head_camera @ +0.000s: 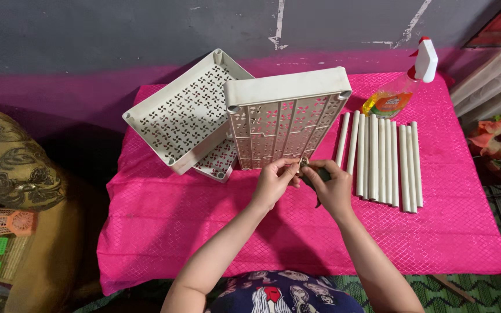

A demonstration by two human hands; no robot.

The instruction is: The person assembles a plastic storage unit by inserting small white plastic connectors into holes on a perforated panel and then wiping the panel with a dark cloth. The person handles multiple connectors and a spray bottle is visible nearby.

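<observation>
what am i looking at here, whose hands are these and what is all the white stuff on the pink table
This is one picture from a camera worn on a person's head, looking down at their own bare hands. On the pink table lie white plastic shelf trays with cut-out patterns, one tray propped upright, a row of white tubes and a spray bottle. The left hand and right hand meet at the upright tray's lower edge. The right hand holds a small dark object; what it is, I cannot tell.
</observation>
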